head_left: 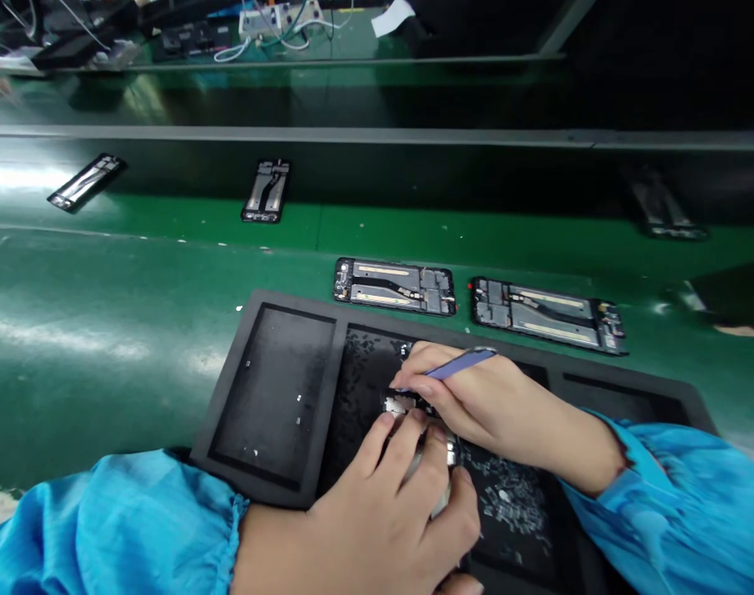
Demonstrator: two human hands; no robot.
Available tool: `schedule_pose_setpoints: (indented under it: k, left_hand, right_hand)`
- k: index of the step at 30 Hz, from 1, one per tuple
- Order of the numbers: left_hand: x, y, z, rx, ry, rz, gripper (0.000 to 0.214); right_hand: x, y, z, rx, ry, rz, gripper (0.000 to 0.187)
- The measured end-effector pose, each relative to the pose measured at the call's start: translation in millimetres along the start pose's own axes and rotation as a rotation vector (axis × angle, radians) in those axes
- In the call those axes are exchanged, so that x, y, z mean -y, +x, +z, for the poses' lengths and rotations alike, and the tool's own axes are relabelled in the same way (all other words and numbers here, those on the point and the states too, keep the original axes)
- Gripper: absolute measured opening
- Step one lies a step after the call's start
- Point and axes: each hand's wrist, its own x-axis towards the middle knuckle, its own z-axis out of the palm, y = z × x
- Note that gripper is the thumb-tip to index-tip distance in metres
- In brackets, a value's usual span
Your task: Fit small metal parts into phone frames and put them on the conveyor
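Note:
My left hand (389, 512) is closed on a phone frame (400, 403), its fingers lying across the top; most of the frame is hidden beneath them. In my right hand (494, 401) are slim purple tweezers (460, 364), pinched between thumb and fingers. Their tip points down at the far end of the phone frame, where the fingers partly hide it. Both hands are over a black foam tray (231, 376) with recessed compartments. Many tiny clear and dark pieces (513, 500) lie scattered in its middle compartment.
Beyond the tray, two phone frames (395, 286) (548, 314) lie on the green bench (135, 281). More phone frames (266, 191) (87, 182) (665, 207) lie farther back. A grey rail (352, 135) crosses behind them. Cables and a white power strip (281, 18) are at the back.

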Motion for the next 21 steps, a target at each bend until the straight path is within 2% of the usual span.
schedule_pose_setpoints:
  k: [7, 16, 19, 21]
  left_hand:
    - [0.4, 1.0, -4.5, 0.028, 0.005, -0.014, 0.063]
    - [-0.1, -0.1, 0.8, 0.005, -0.014, -0.013, 0.066]
    - [-0.1, 0.3, 0.7, -0.009, -0.007, -0.013, 0.065]
    - [0.5, 0.6, -0.4, -0.013, 0.006, -0.009, 0.064]
  right_hand:
    - [0.2, 0.3, 0.1, -0.02, -0.043, -0.016, 0.051]
    - [-0.6, 1.0, 0.5, 0.088, 0.043, 0.054, 0.042]
    - [-1.5, -1.9, -0.8, 0.026, 0.031, 0.032, 0.037]
    - [-2.6, -5.7, -0.9, -0.107, 0.036, 0.034, 0.031]
